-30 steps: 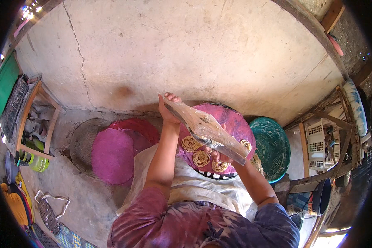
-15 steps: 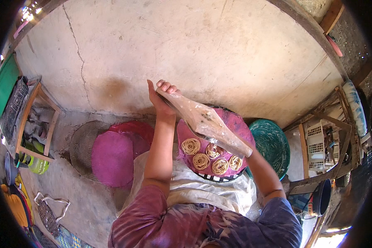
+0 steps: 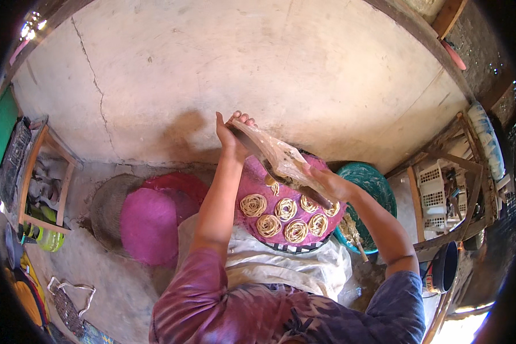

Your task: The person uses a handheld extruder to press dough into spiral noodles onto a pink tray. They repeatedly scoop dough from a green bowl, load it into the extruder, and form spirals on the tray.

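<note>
A long wooden press (image 3: 278, 155), pale and smeared with dough, slants over the tray between both hands. My left hand (image 3: 237, 131) is closed over its far left end, thumb pointing up. My right hand (image 3: 325, 182) grips its near right part, partly hidden by the wood. Below the press, a short bunch of dough strands (image 3: 274, 188) hangs from a small round part. Several coiled nests of pale noodle strands (image 3: 268, 225) lie on the pink cloth (image 3: 247, 182) covering a round tray (image 3: 295, 249); the press hides part of the cloth.
Right of the tray stands a teal basin (image 3: 386, 195) holding a dough-covered stick (image 3: 352, 232). On the left are a round pink cover (image 3: 149, 226) and a dark woven tray (image 3: 106, 209). Wooden frames stand at both sides; a cracked wall (image 3: 212, 69) rises ahead.
The press has shifted away and tilted more on edge. My right hand, hidden before, now shows on it. The coil under the press is fuller, and strands now hang beyond it.
</note>
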`<state>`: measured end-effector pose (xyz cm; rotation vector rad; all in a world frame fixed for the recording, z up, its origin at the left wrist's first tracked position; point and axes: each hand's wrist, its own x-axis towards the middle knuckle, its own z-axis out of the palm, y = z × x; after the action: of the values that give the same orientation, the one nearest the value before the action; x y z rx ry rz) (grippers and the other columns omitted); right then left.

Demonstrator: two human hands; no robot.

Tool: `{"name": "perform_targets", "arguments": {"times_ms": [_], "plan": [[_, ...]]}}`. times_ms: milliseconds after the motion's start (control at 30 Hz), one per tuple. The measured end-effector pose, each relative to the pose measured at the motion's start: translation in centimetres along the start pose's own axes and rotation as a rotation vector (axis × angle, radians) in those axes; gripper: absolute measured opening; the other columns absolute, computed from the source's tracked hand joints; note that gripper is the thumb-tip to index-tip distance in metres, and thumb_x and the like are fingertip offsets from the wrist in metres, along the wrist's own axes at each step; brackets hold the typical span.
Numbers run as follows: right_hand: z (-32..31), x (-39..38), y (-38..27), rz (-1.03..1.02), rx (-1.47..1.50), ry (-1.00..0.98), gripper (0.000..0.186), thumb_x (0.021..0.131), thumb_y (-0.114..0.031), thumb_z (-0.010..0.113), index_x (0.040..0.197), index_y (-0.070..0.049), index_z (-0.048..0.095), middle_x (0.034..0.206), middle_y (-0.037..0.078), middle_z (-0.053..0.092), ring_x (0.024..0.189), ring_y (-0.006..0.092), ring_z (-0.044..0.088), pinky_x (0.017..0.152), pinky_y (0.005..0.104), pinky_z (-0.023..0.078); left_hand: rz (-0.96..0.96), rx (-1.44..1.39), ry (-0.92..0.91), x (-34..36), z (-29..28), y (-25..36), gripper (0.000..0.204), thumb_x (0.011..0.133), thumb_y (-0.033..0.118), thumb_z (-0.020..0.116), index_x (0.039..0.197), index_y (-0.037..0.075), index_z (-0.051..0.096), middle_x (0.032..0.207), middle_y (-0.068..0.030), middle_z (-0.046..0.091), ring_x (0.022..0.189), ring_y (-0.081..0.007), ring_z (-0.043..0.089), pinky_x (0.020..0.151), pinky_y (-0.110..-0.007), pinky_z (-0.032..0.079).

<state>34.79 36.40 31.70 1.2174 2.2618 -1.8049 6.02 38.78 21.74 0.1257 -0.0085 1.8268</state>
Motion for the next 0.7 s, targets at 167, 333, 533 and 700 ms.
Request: {"name": "perform_targets", "arguments": {"times_ms": [167,333,533,700], "plan": [[-1.3,-1.5,-1.5,0.205,-0.096,0.106,0.073,0.097,-0.063,0.036,0.112,0.002,0.065,0.093,0.005,0.067,0.078,0.0108,0.059,0.070,0.0292,0.050,0.008,-0.028,0.073,-0.8,2.0,-1.4,0.058,0.096,0.062,0.029,0.074,0.012,0.049,0.065,-0.0041,0.049,0.066,-0.0221,0.049,0.064,-0.037,0.042],[-0.3,-0.8,-0.5,0.020,-0.230,0.118,0.072,0.096,-0.062,0.037,0.100,0.003,0.067,0.080,0.009,0.066,0.072,0.0139,0.059,0.062,0.0316,0.047,0.021,0.057,0.085,-0.7,3.5,-0.6,0.057,0.096,0.060,0.028,0.072,0.013,0.048,0.063,-0.0036,0.047,0.063,-0.0213,0.048,0.064,-0.037,0.041],[-0.4,-1.7,2.9,0.109,-0.058,0.046,0.075,0.097,-0.064,0.036,0.112,0.004,0.064,0.088,0.007,0.065,0.077,0.0114,0.059,0.068,0.0286,0.051,-0.054,0.042,0.140,-1.6,0.8,-2.2,0.049,0.097,0.057,0.033,0.070,0.019,0.048,0.061,0.0031,0.048,0.059,-0.0162,0.048,0.060,-0.034,0.040],[-0.8,0.0,5.5,0.017,0.627,-0.198,0.088,0.088,-0.077,0.032,0.125,-0.001,0.056,0.090,0.015,0.068,0.072,0.0195,0.065,0.061,0.0376,0.057,-0.051,-0.051,-0.022,-0.2,-1.9,-2.2,0.047,0.098,0.055,0.034,0.069,0.022,0.049,0.060,0.0076,0.048,0.060,-0.0139,0.050,0.059,-0.034,0.041]]}}
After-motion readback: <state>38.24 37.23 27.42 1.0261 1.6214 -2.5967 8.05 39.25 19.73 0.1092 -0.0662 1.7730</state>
